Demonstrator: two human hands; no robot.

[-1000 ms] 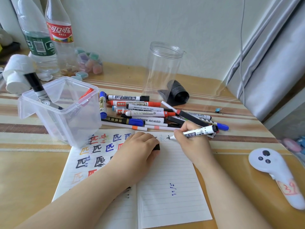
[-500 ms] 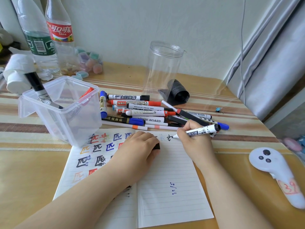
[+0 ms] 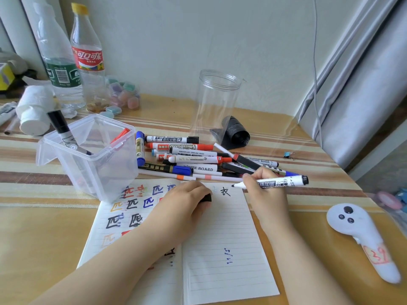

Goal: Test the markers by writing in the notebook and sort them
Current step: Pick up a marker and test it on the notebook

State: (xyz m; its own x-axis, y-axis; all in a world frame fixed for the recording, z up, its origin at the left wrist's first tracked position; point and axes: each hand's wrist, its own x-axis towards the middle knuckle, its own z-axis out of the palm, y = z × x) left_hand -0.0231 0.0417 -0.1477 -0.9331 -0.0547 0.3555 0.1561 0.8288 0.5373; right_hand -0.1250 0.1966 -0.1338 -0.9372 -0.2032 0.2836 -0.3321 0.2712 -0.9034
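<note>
Near notebook (image 3: 220, 249) top edge, marker (image 3: 275, 183) tip.

Striped worktop (image 3: 55, 175): open notebook (image 3: 220, 249); loose marker pile (image 3: 193, 159); clear tub (image 3: 92, 157); tall clear jar (image 3: 217, 106); two bottles (image 3: 72, 62); white controller (image 3: 363, 236); black roll (image 3: 236, 133).

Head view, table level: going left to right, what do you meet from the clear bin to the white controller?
Clear plastic bin → left hand → black character on the notebook page → right hand holding a black marker → white controller.
</note>
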